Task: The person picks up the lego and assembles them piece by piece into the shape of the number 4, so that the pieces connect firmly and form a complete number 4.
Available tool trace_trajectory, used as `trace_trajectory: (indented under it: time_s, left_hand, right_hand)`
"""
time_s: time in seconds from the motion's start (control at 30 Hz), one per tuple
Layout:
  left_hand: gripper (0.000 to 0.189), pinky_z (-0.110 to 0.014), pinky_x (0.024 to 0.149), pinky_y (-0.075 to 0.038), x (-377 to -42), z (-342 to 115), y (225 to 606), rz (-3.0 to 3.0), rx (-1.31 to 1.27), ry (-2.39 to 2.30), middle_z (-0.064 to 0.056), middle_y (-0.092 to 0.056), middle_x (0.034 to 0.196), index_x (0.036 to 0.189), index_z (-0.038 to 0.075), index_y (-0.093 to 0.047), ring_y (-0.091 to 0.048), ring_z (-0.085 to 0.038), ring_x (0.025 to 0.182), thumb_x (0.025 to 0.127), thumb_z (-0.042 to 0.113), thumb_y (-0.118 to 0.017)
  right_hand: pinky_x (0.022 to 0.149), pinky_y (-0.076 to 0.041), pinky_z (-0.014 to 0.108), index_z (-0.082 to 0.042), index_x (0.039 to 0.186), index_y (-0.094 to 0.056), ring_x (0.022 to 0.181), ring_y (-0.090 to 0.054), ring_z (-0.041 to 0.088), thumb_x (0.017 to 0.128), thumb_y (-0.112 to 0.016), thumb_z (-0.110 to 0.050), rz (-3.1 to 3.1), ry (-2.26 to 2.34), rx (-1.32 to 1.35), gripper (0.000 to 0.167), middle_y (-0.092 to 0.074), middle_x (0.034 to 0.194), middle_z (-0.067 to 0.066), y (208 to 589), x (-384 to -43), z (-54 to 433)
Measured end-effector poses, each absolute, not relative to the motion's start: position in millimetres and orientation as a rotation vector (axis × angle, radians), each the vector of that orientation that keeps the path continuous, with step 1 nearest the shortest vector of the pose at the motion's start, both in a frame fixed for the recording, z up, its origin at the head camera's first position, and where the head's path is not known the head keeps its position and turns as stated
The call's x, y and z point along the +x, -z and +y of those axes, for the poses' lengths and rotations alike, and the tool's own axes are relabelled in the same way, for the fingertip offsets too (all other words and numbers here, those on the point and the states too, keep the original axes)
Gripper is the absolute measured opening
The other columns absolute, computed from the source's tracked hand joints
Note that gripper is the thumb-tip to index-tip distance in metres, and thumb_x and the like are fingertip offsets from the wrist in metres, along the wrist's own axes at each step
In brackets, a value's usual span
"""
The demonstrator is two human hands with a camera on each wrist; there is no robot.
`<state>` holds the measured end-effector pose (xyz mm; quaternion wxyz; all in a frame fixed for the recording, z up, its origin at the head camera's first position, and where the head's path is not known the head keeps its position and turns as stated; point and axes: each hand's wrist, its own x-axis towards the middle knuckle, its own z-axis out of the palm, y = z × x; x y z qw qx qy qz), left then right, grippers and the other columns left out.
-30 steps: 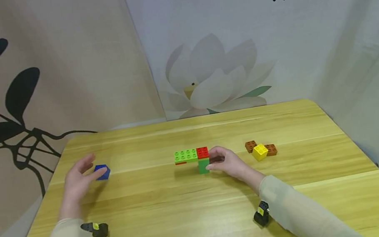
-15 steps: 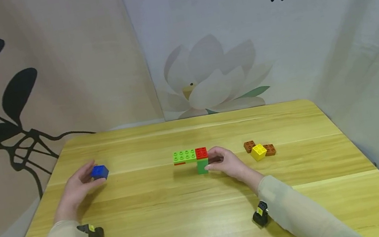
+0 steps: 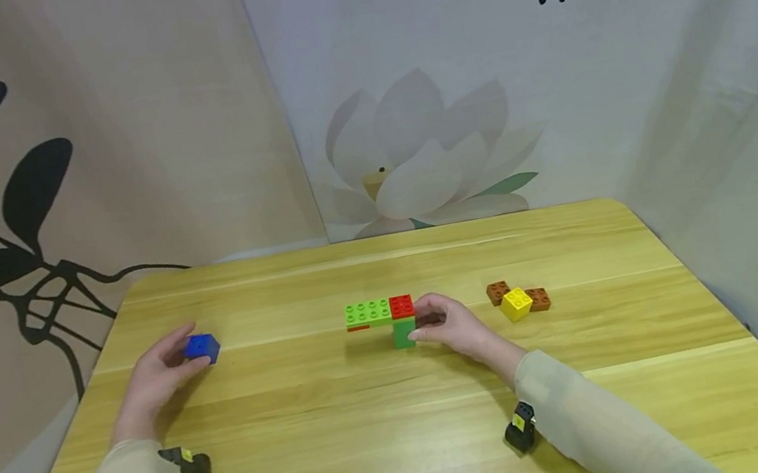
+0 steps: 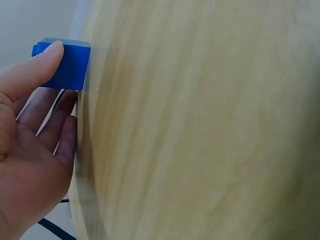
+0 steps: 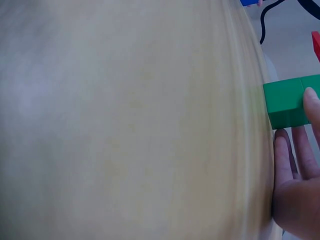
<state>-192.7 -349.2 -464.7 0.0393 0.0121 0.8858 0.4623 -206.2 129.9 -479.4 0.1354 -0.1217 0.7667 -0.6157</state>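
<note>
At the left of the table, my left hand (image 3: 155, 379) pinches a blue building block (image 3: 203, 349). The left wrist view shows the thumb laid on the face of this blue block (image 4: 70, 67), with the fingers behind and below it. Mid-table, my right hand (image 3: 458, 329) grips the green block (image 3: 404, 333) at the foot of a small block build. On top of that build sit a red block (image 3: 401, 306) and a long light-green block (image 3: 367, 312), which juts out leftward. Under its far end a thin red edge shows. In the right wrist view the thumb presses the green blocks (image 5: 287, 102).
Right of my right hand, a yellow block (image 3: 516, 304) lies tilted against two brown blocks (image 3: 499, 293). All stand on a wooden table (image 3: 355, 444). A printed cloth (image 3: 427, 76) hangs behind its far edge. A small black camera sits at each wrist.
My left hand, spread beside the blue block a second ago, has lowered and closed its thumb and fingers on it. The block sits straighter now. My right hand keeps its hold on the build.
</note>
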Motion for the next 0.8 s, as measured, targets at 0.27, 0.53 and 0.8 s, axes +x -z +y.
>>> trace_trajectory:
  time_s: [0.27, 0.53, 0.8]
  left_hand:
    - [0.063, -0.058, 0.101, -0.038, -189, -346, 467, 2.747, -0.041, -1.385, -0.034, -0.046, 0.140, 0.142, -0.007, -0.046, -0.045, -0.047, 0.124, 0.094, 0.026, -0.070]
    - [0.062, -0.047, 0.099, -0.040, -189, -345, 465, 2.695, -0.030, -1.397, -0.032, -0.050, 0.137, 0.139, -0.008, -0.049, -0.048, -0.042, 0.123, 0.092, 0.025, -0.073]
    - [0.053, -0.022, 0.085, -0.045, -189, -337, 461, 2.730, 0.130, -1.368, -0.027, -0.061, 0.123, 0.133, -0.007, -0.056, -0.058, -0.021, 0.104, 0.091, 0.020, -0.074]
  right_hand:
    - [0.096, -0.048, 0.040, -0.002, 0.119, -0.061, 0.108, -0.059, 0.027, 0.087, -0.077, -0.010, 2.212, 1.784, -0.336, 0.037, -0.065, 0.115, 0.010, 480, -206, 130]
    - [0.099, -0.046, 0.043, 0.000, 0.123, -0.059, 0.113, -0.057, 0.033, 0.088, -0.076, -0.008, 2.209, 1.773, -0.322, 0.039, -0.063, 0.119, 0.013, 479, -206, 130]
    - [0.099, -0.046, 0.043, 0.004, 0.121, -0.059, 0.113, -0.057, 0.037, 0.089, -0.073, -0.002, 2.201, 1.761, -0.340, 0.035, -0.063, 0.117, 0.017, 458, -197, 128]
